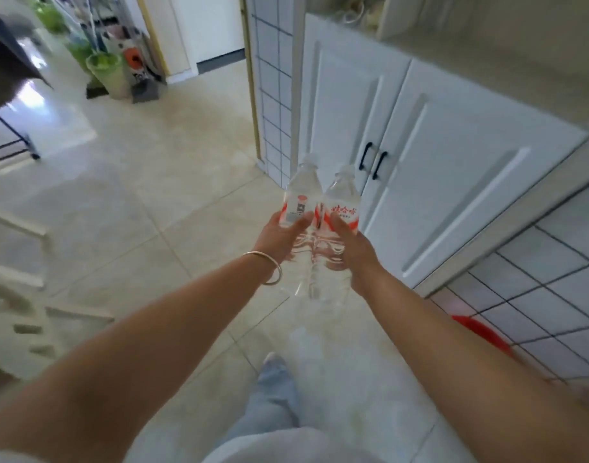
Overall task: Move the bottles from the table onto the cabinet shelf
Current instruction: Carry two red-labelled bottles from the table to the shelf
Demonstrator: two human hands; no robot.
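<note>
Gripping two clear ribbed plastic bottles (323, 208) side by side, left hand (279, 238) and right hand (356, 252) each clamp one

floor (159, 195): beige tiles | cabinet doors (420, 145): white, closed | wall tiles (546, 295): white

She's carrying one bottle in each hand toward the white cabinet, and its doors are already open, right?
Not quite: the head view shows the cabinet doors shut. The rest holds: the left hand grips one bottle, the right hand the other bottle.
</note>
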